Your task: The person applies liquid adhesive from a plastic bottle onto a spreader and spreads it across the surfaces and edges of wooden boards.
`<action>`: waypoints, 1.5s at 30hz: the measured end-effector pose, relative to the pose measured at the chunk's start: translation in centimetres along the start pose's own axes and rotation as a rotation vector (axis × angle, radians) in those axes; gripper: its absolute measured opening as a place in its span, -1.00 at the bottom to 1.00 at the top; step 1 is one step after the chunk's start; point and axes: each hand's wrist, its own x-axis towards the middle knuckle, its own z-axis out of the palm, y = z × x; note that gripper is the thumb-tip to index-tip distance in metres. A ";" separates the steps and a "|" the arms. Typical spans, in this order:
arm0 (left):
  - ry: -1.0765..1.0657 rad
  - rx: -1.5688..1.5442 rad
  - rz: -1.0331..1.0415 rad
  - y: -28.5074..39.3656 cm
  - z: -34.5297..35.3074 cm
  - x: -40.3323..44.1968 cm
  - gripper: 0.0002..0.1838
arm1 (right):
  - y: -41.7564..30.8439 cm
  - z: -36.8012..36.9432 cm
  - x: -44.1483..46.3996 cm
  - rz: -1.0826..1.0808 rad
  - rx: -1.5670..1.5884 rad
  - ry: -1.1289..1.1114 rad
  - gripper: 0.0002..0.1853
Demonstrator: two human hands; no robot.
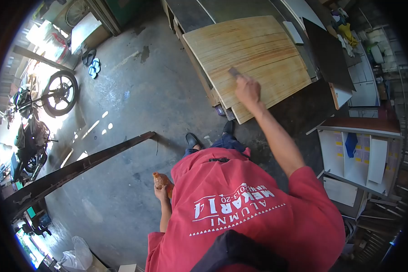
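Observation:
My right hand reaches out over a pale wooden board. Its fingers are closed on a small flat grey-brown piece, whose end meets the board's surface; too little of it shows to tell its exact kind. The board has streaky grain and lies on a dark workbench. Low by my left side, my left hand is wrapped around an orange-brown bottle with a narrow neck, held clear of the board.
A long dark beam crosses at the left. Beyond it stands a motorcycle, with blue sandals on the concrete floor. To the right are a white shelf cabinet and a dark panel.

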 end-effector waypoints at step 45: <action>-0.214 -0.330 0.053 7.1 3.1 7.2 -0.33 | 5.1 -6.1 -6.3 0.188 0.138 0.023 -0.80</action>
